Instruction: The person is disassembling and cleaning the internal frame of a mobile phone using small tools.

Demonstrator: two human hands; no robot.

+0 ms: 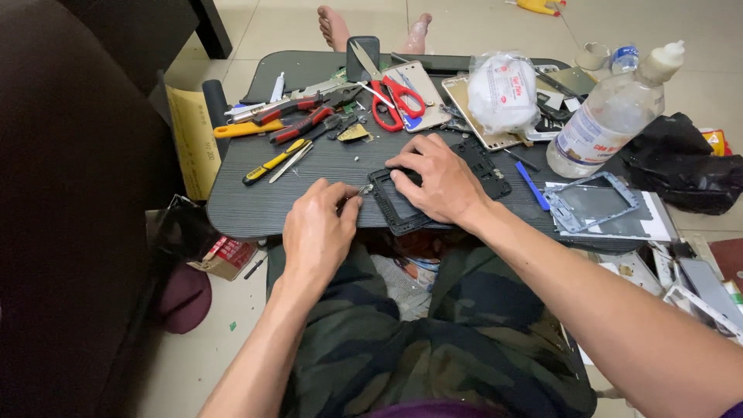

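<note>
Black rectangular frame (pixel 418 203) — flat, slightly askew — at the table's near edge.

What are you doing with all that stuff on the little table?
A person sits at a small dark table crowded with tools. The right hand presses flat on a black rectangular frame at the table's near edge. The left hand pinches something small and metallic at the frame's left corner; what it is cannot be made out. Red-handled scissors, pliers, a yellow-handled screwdriver and a clear plastic bottle lie untouched farther back.
</note>
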